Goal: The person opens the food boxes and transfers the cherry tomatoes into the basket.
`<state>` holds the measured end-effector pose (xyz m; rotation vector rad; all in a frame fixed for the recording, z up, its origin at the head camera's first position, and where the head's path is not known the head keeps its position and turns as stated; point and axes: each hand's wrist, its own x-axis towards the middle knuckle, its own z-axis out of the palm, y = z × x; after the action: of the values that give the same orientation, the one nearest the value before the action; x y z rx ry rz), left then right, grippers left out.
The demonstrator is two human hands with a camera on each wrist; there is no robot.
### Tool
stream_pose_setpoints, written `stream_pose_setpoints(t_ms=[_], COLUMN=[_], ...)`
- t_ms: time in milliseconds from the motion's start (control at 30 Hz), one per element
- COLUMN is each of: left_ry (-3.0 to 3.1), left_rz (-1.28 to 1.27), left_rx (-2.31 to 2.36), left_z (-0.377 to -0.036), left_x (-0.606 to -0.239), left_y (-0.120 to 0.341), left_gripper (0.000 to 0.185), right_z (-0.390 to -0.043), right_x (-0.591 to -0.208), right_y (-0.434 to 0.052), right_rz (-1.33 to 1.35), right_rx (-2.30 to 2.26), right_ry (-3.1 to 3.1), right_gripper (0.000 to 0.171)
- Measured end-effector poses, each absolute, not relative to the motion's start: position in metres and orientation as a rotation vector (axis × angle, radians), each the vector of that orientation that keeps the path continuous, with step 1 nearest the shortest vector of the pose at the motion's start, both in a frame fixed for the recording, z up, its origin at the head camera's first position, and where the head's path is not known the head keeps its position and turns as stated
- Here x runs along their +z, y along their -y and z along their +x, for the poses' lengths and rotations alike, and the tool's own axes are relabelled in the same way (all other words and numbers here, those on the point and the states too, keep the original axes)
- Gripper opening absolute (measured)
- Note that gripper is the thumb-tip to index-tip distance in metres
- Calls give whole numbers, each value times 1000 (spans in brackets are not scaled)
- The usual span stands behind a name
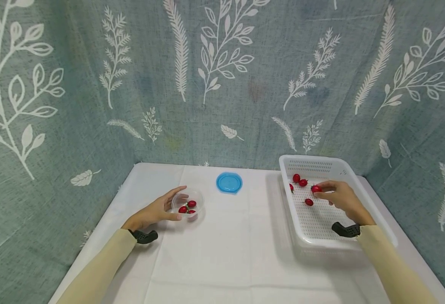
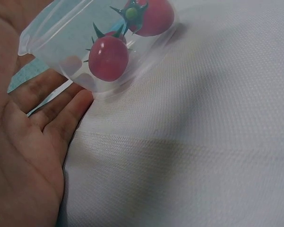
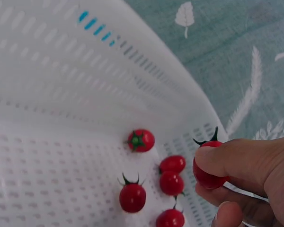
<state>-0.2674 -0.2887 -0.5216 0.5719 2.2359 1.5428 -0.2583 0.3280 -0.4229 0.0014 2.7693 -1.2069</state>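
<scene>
On the left I see my left hand [image 1: 157,211] cupped around a small clear tub [image 1: 188,204] on the white desk [image 1: 222,253], fingers nearly straight, thumb on the near side and fingertips on the far side, touching its wall without closing on it. The tub stands upright with its mouth up and holds three little red tomatoes [image 1: 187,207]; in the left wrist view two of them show through the plastic, their green calyxes pointing up and away from the palm. Farther back, near the middle of the desk, a round blue lid [image 1: 229,183] lies flat, apart from the tub.

On the right sits a white perforated basket [image 1: 343,166], its long axis running near to far. My right hand [image 1: 340,197] is inside it, thumb and forefinger pinching one cherry tomato [image 1: 316,188], the other fingers curled beneath. That tomato is glossy red and roundish, raised just above the basket floor; in the right wrist view its dark green stem end tilts up and away from my fingertips [image 3: 213,158]. Loose tomatoes [image 1: 300,181] lie on the basket floor to its left, most toward the far left corner, one nearer [image 1: 309,202].
</scene>
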Motion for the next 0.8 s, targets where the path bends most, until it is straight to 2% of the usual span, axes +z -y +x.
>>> stream_pose_setpoints(t_ms=[300,800], left_ry=[-2252,-2245], left_rz=[565,553], left_rx=[1538,1550], left_z=[-267,-266], left_x=[-522,-521], left_y=[288,288], left_gripper=[103,102], right_z=[-260,-255], right_x=[-431,-431], right_y=[-348,-351], right_rz=[87,158], right_rx=[-1147,-1116], right_ry=[-2787,-2774], right_gripper=[51,52])
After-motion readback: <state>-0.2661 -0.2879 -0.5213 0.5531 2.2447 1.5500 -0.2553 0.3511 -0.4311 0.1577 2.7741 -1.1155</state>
